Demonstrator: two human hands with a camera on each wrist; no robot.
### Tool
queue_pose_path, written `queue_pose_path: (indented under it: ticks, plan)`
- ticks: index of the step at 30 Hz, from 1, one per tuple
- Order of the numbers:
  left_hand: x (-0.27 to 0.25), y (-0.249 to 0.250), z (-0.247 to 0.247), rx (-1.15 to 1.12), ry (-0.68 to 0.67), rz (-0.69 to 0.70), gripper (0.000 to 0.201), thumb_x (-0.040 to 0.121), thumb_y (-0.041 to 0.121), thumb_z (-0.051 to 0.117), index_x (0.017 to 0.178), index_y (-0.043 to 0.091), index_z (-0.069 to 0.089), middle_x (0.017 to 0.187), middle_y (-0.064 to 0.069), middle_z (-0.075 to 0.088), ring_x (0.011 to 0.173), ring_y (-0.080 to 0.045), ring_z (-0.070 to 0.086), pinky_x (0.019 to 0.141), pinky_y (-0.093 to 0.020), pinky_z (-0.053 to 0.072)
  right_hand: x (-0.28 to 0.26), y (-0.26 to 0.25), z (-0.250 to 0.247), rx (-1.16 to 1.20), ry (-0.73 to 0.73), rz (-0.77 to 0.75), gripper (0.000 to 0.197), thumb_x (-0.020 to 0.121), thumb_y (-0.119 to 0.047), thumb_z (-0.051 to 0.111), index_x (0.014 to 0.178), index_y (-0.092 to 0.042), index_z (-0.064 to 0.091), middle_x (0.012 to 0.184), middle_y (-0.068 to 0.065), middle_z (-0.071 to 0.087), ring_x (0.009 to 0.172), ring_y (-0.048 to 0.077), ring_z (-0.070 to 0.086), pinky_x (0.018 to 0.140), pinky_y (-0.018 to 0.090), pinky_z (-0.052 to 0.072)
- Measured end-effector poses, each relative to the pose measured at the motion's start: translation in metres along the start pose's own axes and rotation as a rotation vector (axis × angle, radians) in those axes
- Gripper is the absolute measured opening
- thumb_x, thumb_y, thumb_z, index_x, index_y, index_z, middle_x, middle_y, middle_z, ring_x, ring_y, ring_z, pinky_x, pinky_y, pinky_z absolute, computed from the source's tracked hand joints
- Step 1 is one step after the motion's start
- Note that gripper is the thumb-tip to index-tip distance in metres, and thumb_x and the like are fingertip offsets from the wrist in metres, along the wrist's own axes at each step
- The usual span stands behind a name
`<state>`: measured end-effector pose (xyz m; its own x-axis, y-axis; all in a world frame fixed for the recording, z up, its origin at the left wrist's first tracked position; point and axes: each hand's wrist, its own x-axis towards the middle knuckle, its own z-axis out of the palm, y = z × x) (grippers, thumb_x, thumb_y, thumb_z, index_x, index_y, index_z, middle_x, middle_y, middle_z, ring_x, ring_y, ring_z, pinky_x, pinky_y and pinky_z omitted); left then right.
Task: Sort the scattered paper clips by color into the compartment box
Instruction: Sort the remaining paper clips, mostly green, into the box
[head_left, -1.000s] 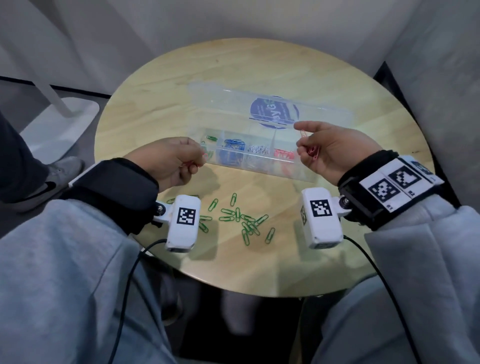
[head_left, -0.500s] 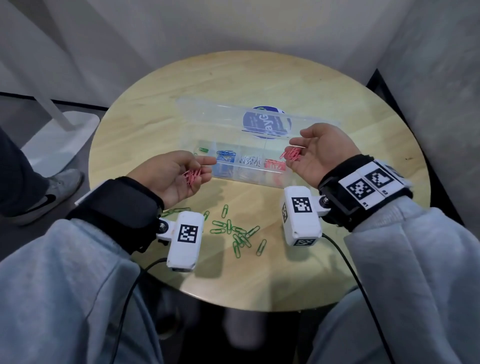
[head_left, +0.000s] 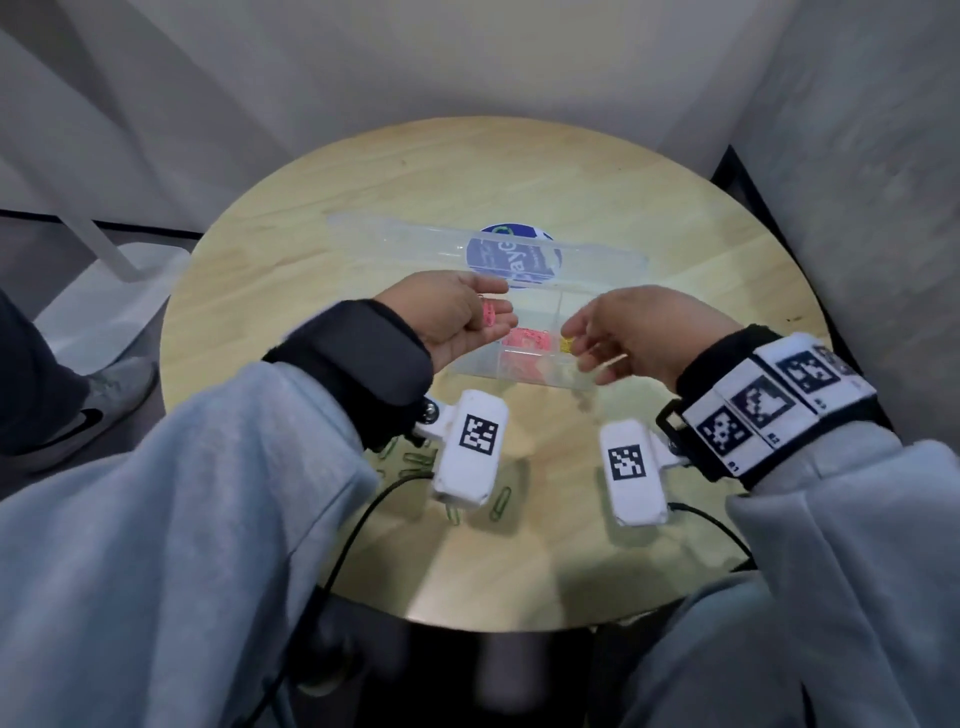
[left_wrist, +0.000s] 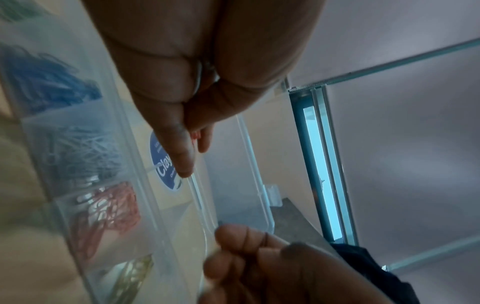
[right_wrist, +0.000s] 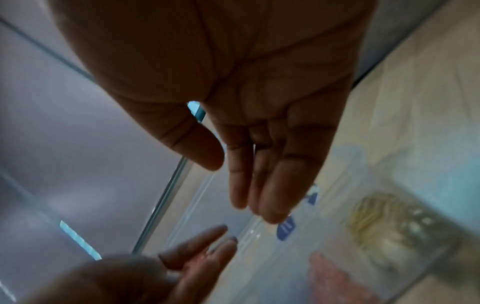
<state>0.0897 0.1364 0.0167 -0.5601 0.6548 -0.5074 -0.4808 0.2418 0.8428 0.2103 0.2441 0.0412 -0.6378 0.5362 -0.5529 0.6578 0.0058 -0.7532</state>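
A clear compartment box (head_left: 524, 376) lies on the round wooden table with its lid (head_left: 415, 244) folded back. My left hand (head_left: 498, 306) hovers over the box's middle and holds a few pink paper clips (head_left: 124, 312) between thumb and fingers; the left wrist view shows a sliver of pink clips (left_wrist: 194, 135) there. My right hand (head_left: 576, 343) hangs over the yellow compartment (head_left: 567, 344), fingers relaxed and empty, the palm (right_wrist: 272, 92) bare. The pink compartment (head_left: 527, 340) sits between the hands. Several green paper clips (head_left: 415, 460) lie on the table near me.
The left wrist view shows the box's blue clips (left_wrist: 46, 82), silver clips (left_wrist: 78, 152), pink clips (left_wrist: 109, 211) and yellow clips (left_wrist: 132, 277) in a row. A blue round sticker (head_left: 511, 254) shows through the lid. Walls stand close behind and to the right; a shoe (head_left: 83, 415) is at left.
My left hand has carried its pink clips from the table's left front to above the box. My right hand has let go of its pink clips and spread its fingers.
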Motion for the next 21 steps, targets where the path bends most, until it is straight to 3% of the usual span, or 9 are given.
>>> queue_pose_path:
  ticks: [2, 6, 9, 11, 13, 16, 18, 21]
  plan:
    - [0.006, 0.003, 0.012, 0.035, 0.029, 0.015, 0.047, 0.086, -0.022, 0.023, 0.109, 0.005, 0.055, 0.107, -0.015, 0.051, 0.093, -0.021, 0.059, 0.066, -0.018, 0.056, -0.007, 0.011, -0.006, -0.172, -0.032, -0.064, 0.028, 0.091, 0.002, 0.036, 0.073, -0.009, 0.055, 0.067, 0.006, 0.050, 0.056, 0.018, 0.047, 0.049, 0.024, 0.039]
    - [0.015, 0.006, 0.029, 0.204, 0.058, 0.043, 0.044, 0.090, -0.012, 0.034, 0.121, 0.008, 0.058, 0.094, -0.007, 0.052, 0.088, -0.014, 0.054, 0.079, -0.019, 0.050, -0.008, 0.027, -0.004, -0.425, -0.074, -0.073, 0.020, 0.088, -0.009, 0.046, 0.079, -0.011, 0.064, 0.068, 0.002, 0.055, 0.059, 0.020, 0.051, 0.053, 0.025, 0.041]
    - [0.014, 0.005, 0.031, 0.314, 0.020, 0.037, 0.038, 0.090, -0.007, 0.040, 0.112, 0.016, 0.061, 0.109, -0.011, 0.052, 0.110, -0.021, 0.055, 0.089, -0.025, 0.048, -0.007, 0.029, 0.001, -0.553, -0.112, -0.047, 0.020, 0.089, -0.013, 0.047, 0.097, -0.007, 0.065, 0.071, 0.002, 0.056, 0.057, 0.019, 0.049, 0.057, 0.026, 0.042]
    - [0.011, 0.006, 0.027, 0.321, 0.011, 0.060, 0.037, 0.090, -0.006, 0.041, 0.113, 0.016, 0.060, 0.105, -0.011, 0.052, 0.109, -0.020, 0.054, 0.094, -0.025, 0.046, -0.005, 0.030, 0.002, -0.572, -0.119, -0.067, 0.020, 0.089, -0.013, 0.048, 0.099, -0.007, 0.065, 0.071, 0.001, 0.056, 0.056, 0.017, 0.048, 0.058, 0.026, 0.042]
    - [0.002, 0.010, 0.018, 0.309, -0.003, 0.107, 0.031, 0.091, -0.004, 0.043, 0.109, 0.014, 0.060, 0.093, -0.006, 0.051, 0.090, -0.014, 0.054, 0.090, -0.022, 0.047, -0.005, 0.029, 0.004, -0.568, -0.116, -0.099, 0.018, 0.088, -0.014, 0.049, 0.096, -0.009, 0.065, 0.070, 0.000, 0.056, 0.054, 0.016, 0.048, 0.057, 0.025, 0.042]
    - [-0.016, 0.020, -0.008, 0.347, 0.004, 0.176, 0.024, 0.091, -0.003, 0.046, 0.095, 0.016, 0.060, 0.088, -0.002, 0.059, 0.080, -0.011, 0.059, 0.079, -0.022, 0.051, -0.004, 0.030, 0.007, -0.598, -0.130, -0.143, 0.013, 0.086, -0.014, 0.050, 0.091, -0.014, 0.063, 0.066, -0.002, 0.055, 0.051, 0.014, 0.047, 0.053, 0.022, 0.040]
    - [-0.029, 0.025, -0.033, 0.453, 0.081, 0.206, 0.021, 0.090, 0.001, 0.049, 0.090, 0.020, 0.059, 0.083, -0.001, 0.061, 0.075, -0.012, 0.060, 0.070, -0.024, 0.051, -0.003, 0.031, 0.011, -0.638, -0.158, -0.158, 0.011, 0.086, -0.012, 0.051, 0.085, -0.018, 0.060, 0.065, -0.003, 0.054, 0.052, 0.012, 0.047, 0.051, 0.021, 0.041]
    - [-0.039, 0.023, -0.078, 0.812, 0.274, 0.175, 0.020, 0.085, 0.007, 0.060, 0.100, 0.020, 0.061, 0.083, -0.004, 0.063, 0.077, -0.018, 0.059, 0.066, -0.028, 0.048, -0.001, 0.034, 0.023, -0.699, -0.203, -0.199, 0.014, 0.083, -0.010, 0.056, 0.079, -0.024, 0.058, 0.066, -0.006, 0.053, 0.059, 0.010, 0.049, 0.055, 0.020, 0.042]
